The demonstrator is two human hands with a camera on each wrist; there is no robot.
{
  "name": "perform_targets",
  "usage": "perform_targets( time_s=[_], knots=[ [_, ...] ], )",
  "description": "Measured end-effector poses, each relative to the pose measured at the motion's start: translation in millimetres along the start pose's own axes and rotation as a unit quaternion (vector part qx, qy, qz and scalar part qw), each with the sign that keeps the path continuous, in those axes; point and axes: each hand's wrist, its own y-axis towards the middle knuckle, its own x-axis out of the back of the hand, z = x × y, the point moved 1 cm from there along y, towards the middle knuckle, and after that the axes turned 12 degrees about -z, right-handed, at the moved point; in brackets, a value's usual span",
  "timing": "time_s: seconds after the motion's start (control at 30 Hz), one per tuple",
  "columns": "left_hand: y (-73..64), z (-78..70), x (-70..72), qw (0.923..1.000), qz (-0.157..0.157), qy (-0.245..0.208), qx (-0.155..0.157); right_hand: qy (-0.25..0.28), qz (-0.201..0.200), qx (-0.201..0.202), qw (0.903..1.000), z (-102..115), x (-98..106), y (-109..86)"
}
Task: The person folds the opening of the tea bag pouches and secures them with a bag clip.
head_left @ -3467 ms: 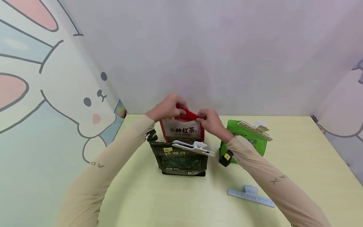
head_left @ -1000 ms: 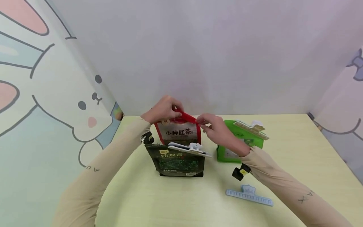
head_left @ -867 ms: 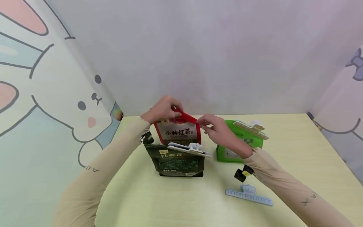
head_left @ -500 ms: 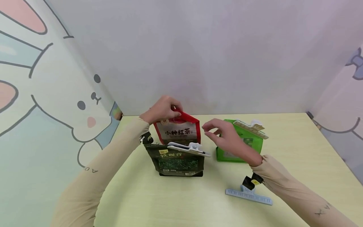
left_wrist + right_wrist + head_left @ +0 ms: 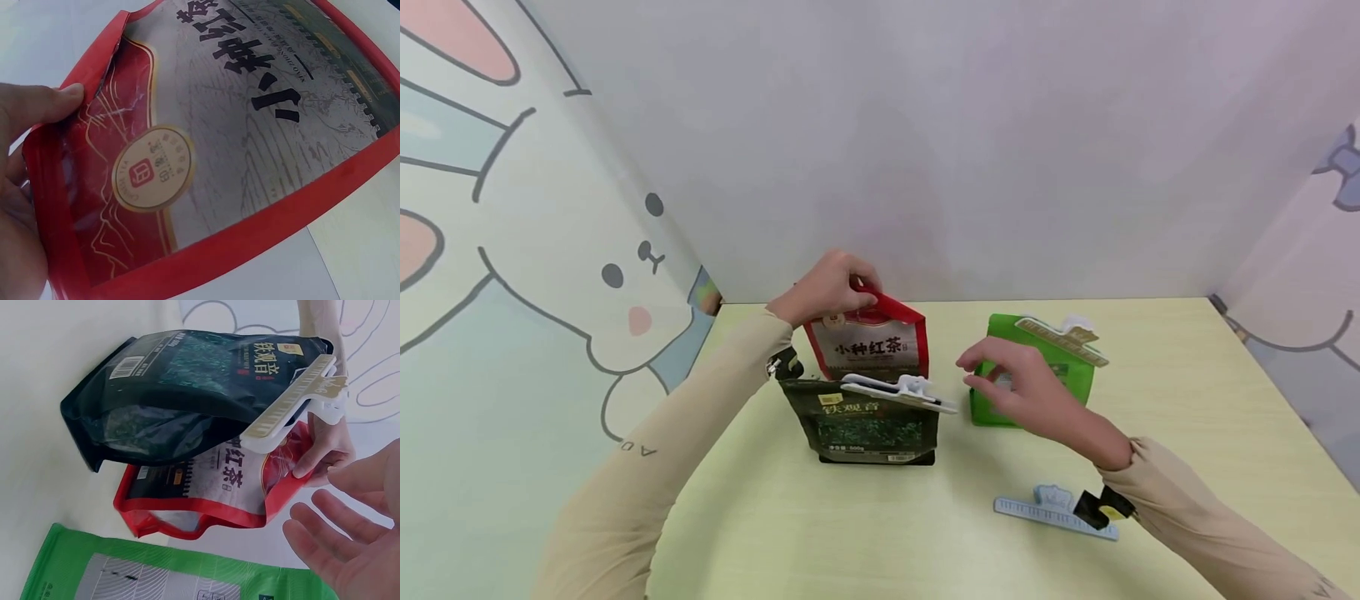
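Note:
My left hand pinches the folded top edge of a red and silver tea bag, thumb in front, as the left wrist view shows closely. That bag stands behind a dark green tea bag, which hides its lower part. A white clip grips the dark bag's top. My right hand is in the air between the red bag and a green tea bag, holding nothing, its fingers loosely bent. Below it, a light blue clip lies on the table, partly overlapped by the right wrist camera.
The green bag stands at the right with a white and gold clip across its top. Behind the pale wooden table rises a plain wall. A wall with a cartoon rabbit borders the left side.
My right hand has let go of the red bag's folded top and drawn back to the right and toward me. My left hand has kept its pinch on the fold.

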Motion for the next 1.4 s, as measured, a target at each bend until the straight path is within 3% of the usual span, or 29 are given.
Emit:
perform_targets(
  time_s=[0.9,1.4],
  knots=[
    [-7.1,-4.7,2.6,1.0,-0.003,0.003,0.001,-0.062,0.061,-0.055,0.9947,-5,25,-65.0],
    [-9.0,-7.8,1.2,0.9999,-0.011,0.005,-0.005,-0.082,0.135,-0.096,0.9828,-12,40,-101.9]
  ],
)
